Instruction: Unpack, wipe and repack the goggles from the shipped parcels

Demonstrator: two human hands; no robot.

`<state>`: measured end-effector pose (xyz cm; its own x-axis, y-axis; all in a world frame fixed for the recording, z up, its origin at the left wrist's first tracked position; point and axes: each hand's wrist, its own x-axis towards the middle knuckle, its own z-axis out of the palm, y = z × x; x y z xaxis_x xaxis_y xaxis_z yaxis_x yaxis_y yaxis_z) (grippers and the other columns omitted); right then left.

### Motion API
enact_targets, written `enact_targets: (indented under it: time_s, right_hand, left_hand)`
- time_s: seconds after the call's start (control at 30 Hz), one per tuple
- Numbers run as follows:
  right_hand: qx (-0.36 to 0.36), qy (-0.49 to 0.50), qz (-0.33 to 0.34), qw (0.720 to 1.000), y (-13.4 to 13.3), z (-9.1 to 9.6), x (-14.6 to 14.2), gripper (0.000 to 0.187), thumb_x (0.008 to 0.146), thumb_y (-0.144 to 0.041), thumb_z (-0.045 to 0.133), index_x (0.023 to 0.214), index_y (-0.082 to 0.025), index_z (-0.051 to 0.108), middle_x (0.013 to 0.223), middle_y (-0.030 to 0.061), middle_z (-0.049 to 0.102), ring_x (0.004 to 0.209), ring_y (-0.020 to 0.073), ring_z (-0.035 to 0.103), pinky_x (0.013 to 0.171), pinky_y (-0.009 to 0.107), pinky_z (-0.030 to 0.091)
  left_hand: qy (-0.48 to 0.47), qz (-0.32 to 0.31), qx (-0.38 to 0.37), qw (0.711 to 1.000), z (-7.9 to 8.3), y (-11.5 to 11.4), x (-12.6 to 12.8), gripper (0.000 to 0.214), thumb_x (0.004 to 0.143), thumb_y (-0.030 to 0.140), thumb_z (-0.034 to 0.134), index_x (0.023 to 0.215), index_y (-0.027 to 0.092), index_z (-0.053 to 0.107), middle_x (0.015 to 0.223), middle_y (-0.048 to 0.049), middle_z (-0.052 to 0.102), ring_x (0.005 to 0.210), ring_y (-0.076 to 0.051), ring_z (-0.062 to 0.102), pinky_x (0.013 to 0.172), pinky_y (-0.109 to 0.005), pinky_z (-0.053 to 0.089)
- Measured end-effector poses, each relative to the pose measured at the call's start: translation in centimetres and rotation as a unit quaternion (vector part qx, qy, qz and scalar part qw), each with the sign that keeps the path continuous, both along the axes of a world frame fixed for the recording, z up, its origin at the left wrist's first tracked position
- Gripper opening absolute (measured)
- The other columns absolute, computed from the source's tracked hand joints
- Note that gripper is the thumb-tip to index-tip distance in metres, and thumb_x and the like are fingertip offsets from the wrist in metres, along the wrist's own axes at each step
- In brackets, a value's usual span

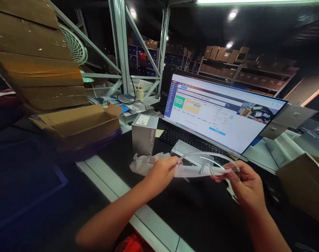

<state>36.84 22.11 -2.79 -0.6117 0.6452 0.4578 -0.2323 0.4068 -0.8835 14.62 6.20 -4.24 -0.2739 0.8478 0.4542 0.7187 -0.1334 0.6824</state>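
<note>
My left hand [162, 173] is closed on a thin white wrapper [142, 164], whose loose end hangs crumpled to the left. The wrapper stretches across to my right hand [243, 183], which is closed with its fingertips pinching the far end. A clear, curved strip like tubing [201, 153] arches above the wrapper from one hand to the other; its exact kind I cannot make out. Behind the wrapper lies a flat silver-grey box [184, 148]. A tall silver box [143, 134] with a white label on top stands beyond my left hand.
A monitor [214, 112] stands behind a black keyboard [172, 138]. An open cardboard box [83, 122] is at the left, near stacked cartons [39, 66] and a fan [74, 43]. A mouse [271, 190] lies right of my right hand, near another cardboard box [303, 185].
</note>
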Motion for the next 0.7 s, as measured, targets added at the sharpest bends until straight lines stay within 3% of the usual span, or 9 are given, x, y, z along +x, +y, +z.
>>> enact_targets:
  time_s: [0.23, 0.37, 0.5, 0.57, 0.7]
  right_hand:
    - [0.081, -0.111, -0.159, 0.978, -0.3, 1.9, 2.5, 0.025, 0.074, -0.041, 0.083, 0.09, -0.024, 0.076, 0.07, 0.0027, 0.075, 0.062, 0.0223, 0.074, 0.061, 0.026, 0.063]
    - [0.087, -0.148, -0.076, 0.982, 0.7, 2.3, 2.8, 0.022, 0.078, -0.043, 0.078, 0.088, -0.024, 0.073, 0.074, 0.004, 0.075, 0.066, 0.0226, 0.074, 0.061, 0.026, 0.063]
    - [0.092, -0.172, -0.029, 0.98, 1.0, 2.7, 2.7, 0.022, 0.08, -0.044, 0.075, 0.085, -0.023, 0.073, 0.075, 0.0055, 0.075, 0.068, 0.0243, 0.075, 0.06, 0.028, 0.064]
    - [0.103, -0.172, -0.016, 0.98, 1.0, 2.9, 2.6, 0.022, 0.079, -0.045, 0.074, 0.083, -0.024, 0.074, 0.073, 0.0054, 0.075, 0.064, 0.0245, 0.074, 0.057, 0.028, 0.063]
    - [0.154, -0.175, -0.005, 0.972, 1.4, 2.3, 2.6, 0.023, 0.074, -0.049, 0.077, 0.08, -0.027, 0.077, 0.072, 0.006, 0.075, 0.058, 0.025, 0.072, 0.049, 0.026, 0.06]
  left_hand:
    - [-0.002, 0.004, -0.01, 1.0, -0.6, 0.0, 0.4, 0.02, 0.097, 0.019, 0.045, 0.087, 0.019, 0.062, 0.084, -0.0032, 0.066, 0.082, -0.018, 0.062, 0.075, -0.029, 0.045]
    - [-0.02, -0.01, 0.002, 1.0, -0.7, 0.1, 0.2, 0.02, 0.096, 0.019, 0.046, 0.088, 0.018, 0.064, 0.084, -0.0034, 0.066, 0.082, -0.018, 0.061, 0.075, -0.03, 0.046]
    - [-0.133, -0.045, 0.031, 0.99, -1.7, 0.5, 0.9, 0.017, 0.095, 0.021, 0.049, 0.087, 0.018, 0.064, 0.081, -0.0035, 0.069, 0.079, -0.018, 0.065, 0.074, -0.03, 0.05]
    - [-0.271, -0.086, 0.056, 0.957, -2.3, 0.7, 1.9, 0.016, 0.095, 0.03, 0.054, 0.09, 0.017, 0.063, 0.079, -0.0037, 0.07, 0.074, -0.018, 0.069, 0.071, -0.03, 0.054]
    - [-0.537, -0.159, 0.118, 0.82, -3.0, 1.2, 4.1, 0.035, 0.078, 0.043, 0.079, 0.087, 0.017, 0.057, 0.087, -0.0073, 0.075, 0.072, -0.021, 0.074, 0.064, -0.03, 0.059]
